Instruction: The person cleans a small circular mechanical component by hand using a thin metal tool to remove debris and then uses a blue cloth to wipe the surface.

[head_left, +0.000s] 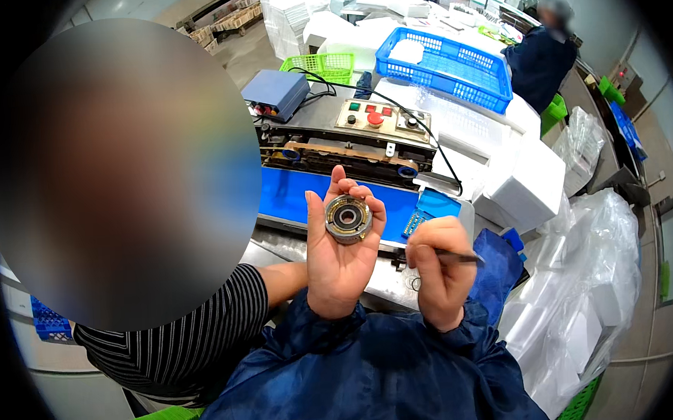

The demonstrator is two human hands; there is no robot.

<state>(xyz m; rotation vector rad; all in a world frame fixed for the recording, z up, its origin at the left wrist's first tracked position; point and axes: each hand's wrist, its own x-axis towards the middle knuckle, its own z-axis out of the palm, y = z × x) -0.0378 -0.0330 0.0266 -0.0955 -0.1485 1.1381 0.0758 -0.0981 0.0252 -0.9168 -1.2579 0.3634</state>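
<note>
My left hand (337, 266) is turned palm up, with its fingers curled round a metal wheel (348, 218) that looks like a bearing. The wheel has a dark ring and a hole in its centre. To the right, my right hand (443, 269) is closed in a pinch on a slim dark tool (460, 258) whose kind I cannot make out. Just beyond that hand lies an open blue case (435, 204) with rows of small metal pieces (414, 223). A small dark ring-like loop (415, 284) shows beside my right wrist.
A machine with a blue conveyor belt (287, 196) and a button panel (374, 118) stands ahead. On it sits a blue-grey box (275, 92) with cables. Beyond are a blue crate (450, 70) and white foam boxes (527, 183). One person in stripes (184, 333) is close at left; another (544, 58) stands far right.
</note>
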